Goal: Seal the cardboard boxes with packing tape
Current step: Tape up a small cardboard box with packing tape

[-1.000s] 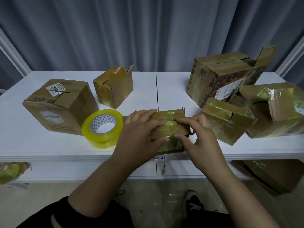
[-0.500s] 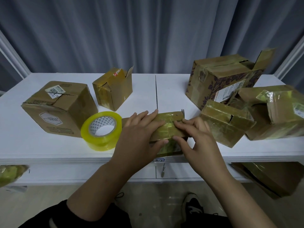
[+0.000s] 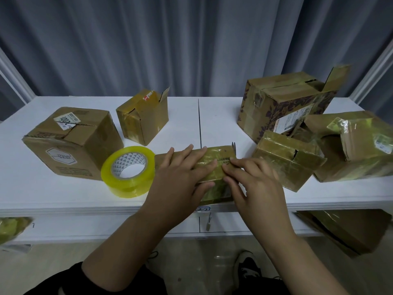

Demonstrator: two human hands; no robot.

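Observation:
A small flat cardboard box [image 3: 221,155], glossy with tape, lies at the table's front edge in the middle. My left hand [image 3: 180,175] lies flat across its top left part, fingers straight, thumb against the front face. My right hand [image 3: 253,184] presses straight fingers on the tape on its right part, fingertips near the left hand's. A roll of yellow packing tape [image 3: 128,171] lies flat just left of the box. Metal tips of a tool [image 3: 234,145] stick up behind the box's right end.
The white table [image 3: 42,194] holds two boxes at left [image 3: 72,143] [image 3: 142,117] and three at right [image 3: 285,103] [image 3: 289,160] [image 3: 357,145], some with raised flaps. More taped cardboard sits under the table at right [image 3: 348,231] and at the far left [image 3: 10,228].
My right hand slid leftward along the box top, its fingers flattening on the tape until they nearly meet the left hand. The left hand stayed pressed on the box.

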